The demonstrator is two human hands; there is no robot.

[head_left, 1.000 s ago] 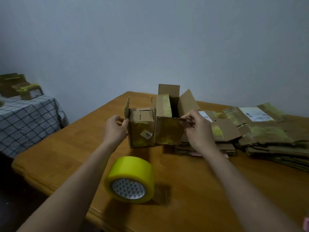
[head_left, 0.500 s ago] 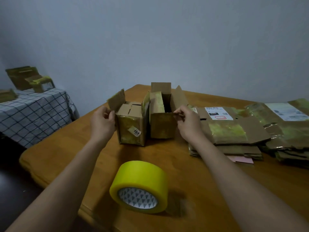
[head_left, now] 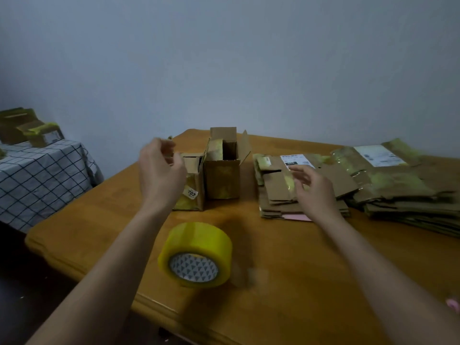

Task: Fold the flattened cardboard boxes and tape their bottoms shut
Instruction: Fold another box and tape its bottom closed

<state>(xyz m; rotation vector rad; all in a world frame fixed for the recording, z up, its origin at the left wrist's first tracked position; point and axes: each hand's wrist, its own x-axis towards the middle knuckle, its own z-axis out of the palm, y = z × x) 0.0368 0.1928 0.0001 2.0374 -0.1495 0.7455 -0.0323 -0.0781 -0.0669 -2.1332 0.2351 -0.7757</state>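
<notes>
Plainly the coming move turns on the right hand (head_left: 314,195) and the near stack of flattened boxes (head_left: 281,188): the hand hovers over the stack's right half with fingers spread and reaching leftward across the top sheet, holding nothing, and whether the fingertips already touch the cardboard cannot be told through the blur. That top sheet lies with its long side running left to right across the surface (head_left: 286,265), its flaps toward the person, so a pull toward the body looks the likely way to lift it off. The right hand is much the nearer of the two; the left hand (head_left: 159,175) is raised in front of the small folded box (head_left: 193,188) bearing a 203 sticker, fingers loosely curled and gripping nothing that can be seen. Just beside that box, touching or nearly so, stands a taller folded box (head_left: 224,175) with its top flaps up. A second, larger stack of flattened boxes (head_left: 403,192) lies further right, against the first. The yellow tape roll (head_left: 196,255) rests on its side near the front edge, between the forearms and clear of the reach. To the left, apart, is a checked tablecloth (head_left: 42,175) with more cardboard on it.
</notes>
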